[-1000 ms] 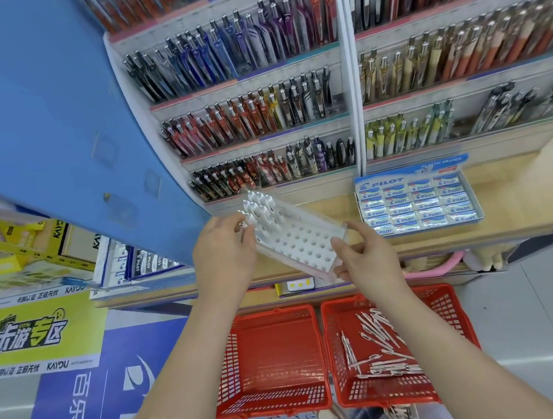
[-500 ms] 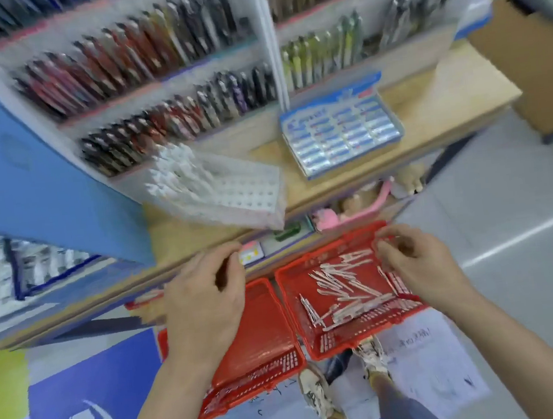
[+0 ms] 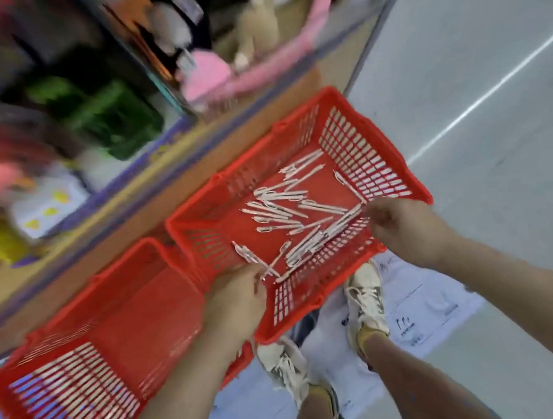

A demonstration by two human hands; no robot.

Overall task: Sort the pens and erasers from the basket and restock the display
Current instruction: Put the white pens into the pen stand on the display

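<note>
A red basket (image 3: 378, 149) on the floor holds several loose white pens (image 3: 288, 208) scattered over its bottom. My left hand (image 3: 238, 298) reaches in at the basket's near left corner, its fingers curled round the end of a white pen (image 3: 257, 268). At the near right rim my right hand (image 3: 399, 226) curls its fingers on a bundle of white pens (image 3: 342, 224). No erasers show, and the pen display is out of frame.
A second red basket (image 3: 81, 379) with nothing in it stands to the left, touching the first. Behind both runs a low wooden shelf edge (image 3: 169, 190) with blurred goods above. My feet in white sneakers (image 3: 365, 302) stand on paper sheets; grey floor lies to the right.
The view has swung down from the display to the baskets. Both hands dropped from above the basket into it and closed on pens. The white pen tray has left the frame.
</note>
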